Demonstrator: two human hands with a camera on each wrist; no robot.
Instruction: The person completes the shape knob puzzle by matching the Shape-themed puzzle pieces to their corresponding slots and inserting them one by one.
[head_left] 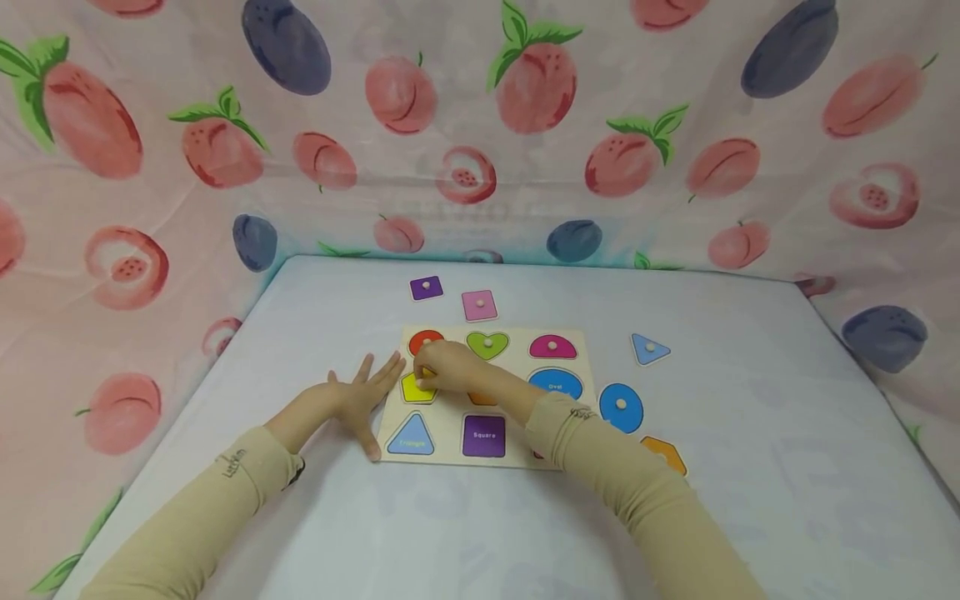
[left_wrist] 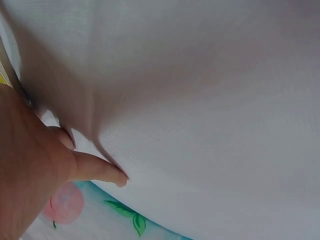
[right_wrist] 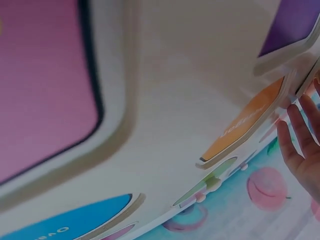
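Observation:
A pale puzzle board point(head_left: 450, 450) lies flat on the white table. At its left side my right hand point(head_left: 450, 367) reaches over the yellow pentagon piece point(head_left: 417, 390), thumb and forefinger pinched together at its knob. The right wrist view shows other fingers point(right_wrist: 302, 130) of that hand at the right edge, above the board. My left hand point(head_left: 358, 402) rests spread along the board's left edge, fingertips at the border and thumb near the front corner. Red circle point(head_left: 424, 339), green heart point(head_left: 487, 344) and magenta semicircle point(head_left: 552, 347) pieces, each with a knob, sit in the back row.
Labelled triangle point(head_left: 412, 435), square point(head_left: 483, 436) and oval point(head_left: 555, 382) slots show no pieces. Behind the board lie a purple square point(head_left: 427, 288) and a pink piece point(head_left: 480, 306). Rightward are a blue triangle point(head_left: 649, 349), blue oval point(head_left: 621, 407) and orange hexagon point(head_left: 664, 455).

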